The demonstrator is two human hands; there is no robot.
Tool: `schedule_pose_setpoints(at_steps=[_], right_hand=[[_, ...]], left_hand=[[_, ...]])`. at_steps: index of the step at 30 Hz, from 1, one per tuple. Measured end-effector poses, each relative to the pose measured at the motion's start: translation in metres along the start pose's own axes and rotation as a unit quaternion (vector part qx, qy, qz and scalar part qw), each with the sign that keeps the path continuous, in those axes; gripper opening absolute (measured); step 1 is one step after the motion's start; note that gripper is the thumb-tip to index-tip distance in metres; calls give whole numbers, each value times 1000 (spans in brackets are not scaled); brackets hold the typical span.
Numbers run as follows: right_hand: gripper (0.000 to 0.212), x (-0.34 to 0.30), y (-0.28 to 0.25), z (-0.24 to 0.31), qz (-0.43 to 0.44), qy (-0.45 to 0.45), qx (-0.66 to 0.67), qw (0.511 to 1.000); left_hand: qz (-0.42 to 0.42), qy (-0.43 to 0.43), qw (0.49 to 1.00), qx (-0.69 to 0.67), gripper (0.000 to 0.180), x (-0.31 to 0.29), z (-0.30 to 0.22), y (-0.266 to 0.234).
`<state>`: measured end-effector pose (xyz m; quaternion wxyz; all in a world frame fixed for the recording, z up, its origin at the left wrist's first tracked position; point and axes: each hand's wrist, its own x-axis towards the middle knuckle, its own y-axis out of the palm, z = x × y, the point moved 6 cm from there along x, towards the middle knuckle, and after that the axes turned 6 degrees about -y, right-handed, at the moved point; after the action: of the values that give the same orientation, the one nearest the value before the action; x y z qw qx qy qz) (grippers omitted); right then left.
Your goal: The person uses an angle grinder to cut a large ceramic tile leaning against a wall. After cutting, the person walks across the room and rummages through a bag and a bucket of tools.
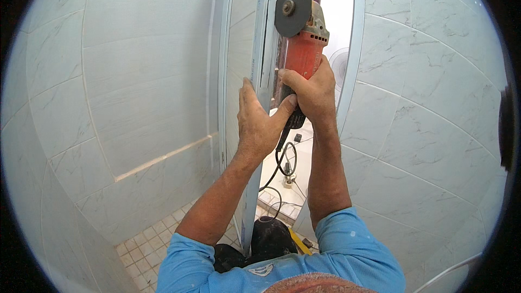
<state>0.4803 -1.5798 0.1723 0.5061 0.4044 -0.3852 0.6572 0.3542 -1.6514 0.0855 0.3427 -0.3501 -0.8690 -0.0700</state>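
Observation:
An angle grinder (305,53) with a red body stands nearly upright in front of me. Its dark round cutting disc (293,10) faces the upper part of the door edge. My right hand (319,89) is wrapped round the body, thumb across the front. Beside it, my left hand (259,125) straddles the edge of the pale blue-framed door (254,57). The left fingers lie along the door's left face, and the thumb reaches over to the grinder's black rear end. A long narrow slot (267,38) shows in the door edge just left of the disc.
Marbled pale tile walls (415,108) rise on both sides. The grinder's black cord (278,171) hangs in a loop through the doorway. Beyond lie a power connector (288,181) and cables on the floor. A yellow tool (300,242) lies by my leg.

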Motion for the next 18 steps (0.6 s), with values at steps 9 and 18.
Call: schedule_pose_setpoints(at_steps=[9, 18], right_hand=[[65, 0, -1, -4, -2, 5, 22, 1000], [50, -18, -20, -1, -51, -6, 135, 989]], left_hand=[[-5, 19, 1000, -13, 124, 1, -1, 0], [-72, 113, 980, 147, 105, -23, 48, -14]])
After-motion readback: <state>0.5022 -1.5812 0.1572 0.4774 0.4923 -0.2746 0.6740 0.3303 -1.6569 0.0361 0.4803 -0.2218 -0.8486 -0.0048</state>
